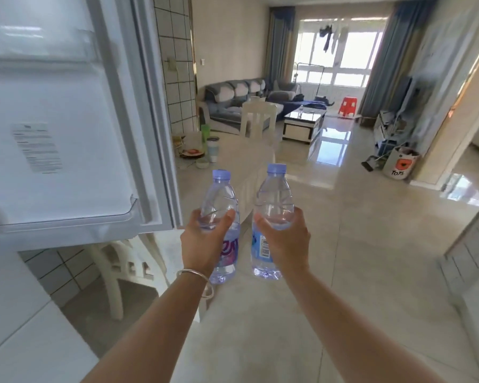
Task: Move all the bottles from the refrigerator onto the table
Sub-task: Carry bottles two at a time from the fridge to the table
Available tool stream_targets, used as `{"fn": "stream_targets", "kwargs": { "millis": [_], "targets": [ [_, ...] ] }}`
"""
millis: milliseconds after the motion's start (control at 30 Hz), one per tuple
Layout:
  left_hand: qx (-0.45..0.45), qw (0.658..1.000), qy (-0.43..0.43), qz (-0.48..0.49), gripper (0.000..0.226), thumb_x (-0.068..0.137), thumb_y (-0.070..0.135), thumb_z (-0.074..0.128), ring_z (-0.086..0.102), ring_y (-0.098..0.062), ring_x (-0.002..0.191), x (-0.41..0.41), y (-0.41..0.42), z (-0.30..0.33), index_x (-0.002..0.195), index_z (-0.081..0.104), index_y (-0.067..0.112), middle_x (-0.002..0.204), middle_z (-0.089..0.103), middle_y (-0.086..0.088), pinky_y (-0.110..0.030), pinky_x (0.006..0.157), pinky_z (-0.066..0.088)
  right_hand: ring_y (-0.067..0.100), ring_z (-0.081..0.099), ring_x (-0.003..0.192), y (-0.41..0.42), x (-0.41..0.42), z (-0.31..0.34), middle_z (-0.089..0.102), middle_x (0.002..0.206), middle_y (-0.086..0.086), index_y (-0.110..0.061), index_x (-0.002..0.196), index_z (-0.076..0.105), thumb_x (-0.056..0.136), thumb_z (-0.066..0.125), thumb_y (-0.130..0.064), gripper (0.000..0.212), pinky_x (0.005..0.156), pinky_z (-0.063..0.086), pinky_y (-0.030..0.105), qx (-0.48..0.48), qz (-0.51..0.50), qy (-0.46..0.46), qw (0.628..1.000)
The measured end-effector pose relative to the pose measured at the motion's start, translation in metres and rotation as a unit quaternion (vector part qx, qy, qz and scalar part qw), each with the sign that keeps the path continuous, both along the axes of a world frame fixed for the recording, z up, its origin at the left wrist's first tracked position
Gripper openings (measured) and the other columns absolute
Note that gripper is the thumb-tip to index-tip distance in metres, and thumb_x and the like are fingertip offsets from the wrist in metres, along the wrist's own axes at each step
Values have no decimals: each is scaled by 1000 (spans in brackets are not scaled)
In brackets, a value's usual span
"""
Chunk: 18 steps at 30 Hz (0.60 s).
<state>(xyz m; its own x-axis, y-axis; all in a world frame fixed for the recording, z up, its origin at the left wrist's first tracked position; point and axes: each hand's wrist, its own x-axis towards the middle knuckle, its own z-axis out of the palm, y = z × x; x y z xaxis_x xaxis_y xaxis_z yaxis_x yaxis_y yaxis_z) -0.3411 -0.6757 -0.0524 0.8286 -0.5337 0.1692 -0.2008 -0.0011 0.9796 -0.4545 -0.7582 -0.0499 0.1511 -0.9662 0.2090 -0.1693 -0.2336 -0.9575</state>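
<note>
Two clear water bottles with pale blue caps are held upright in front of me. My left hand (202, 241) grips the left bottle (220, 197) around its middle, over a purple and pink label. My right hand (285, 241) grips the right bottle (273, 194), whose blue label shows a barcode. The open refrigerator door (67, 120) fills the upper left, its inner shelves holding nothing that I can see. The pale marble-topped table (241, 161) lies just beyond the bottles, stretching away from me.
At the table's far left stand a green cup (205, 133), a white tumbler (213, 149), plates and a small bowl. A cream chair (257, 117) sits at its far end, another chair (116, 272) below the door. Glossy floor opens to the right; a toy bin (403, 163) stands there.
</note>
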Motion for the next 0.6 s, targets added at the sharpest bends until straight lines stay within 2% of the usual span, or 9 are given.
{"fn": "stream_targets", "kwargs": {
  "millis": [100,233,300,400,600],
  "targets": [
    [3,1000,5,2,45,58,63,65,66,-16,83,-6,-42,-8,87,57,29,81,65,13,-34,77,52,17,63,84,-40,-6,-9,65,88,-5,-22,97,51,64,79,-41,47,75,46,26,10,-3,9,1000],
    [13,1000,7,11,55,52,74,64,68,-16,80,8,-112,-25,85,58,31,81,69,11,-42,80,55,16,63,84,-104,10,-25,66,90,-5,-17,103,55,64,79,-39,51,74,42,25,32,8,15,999],
    [8,1000,23,16,46,58,65,68,67,-14,79,23,-148,-30,85,58,30,80,67,11,-41,80,55,16,63,84,-140,26,-31,64,87,-7,-16,106,55,65,78,-40,53,74,42,25,35,14,24,999],
    [1,999,31,41,29,68,49,74,63,-5,76,55,-205,-34,80,56,30,76,65,15,-33,77,52,17,62,83,-198,61,-36,58,79,-13,-18,106,55,65,78,-41,52,75,46,28,33,28,41,998],
    [-11,994,50,97,39,65,52,73,66,-14,83,139,-299,-31,90,61,24,79,66,14,-28,73,48,19,64,84,-307,148,-25,58,80,-14,-21,105,54,65,77,-41,50,79,51,33,31,70,56,996]
  ]
}}
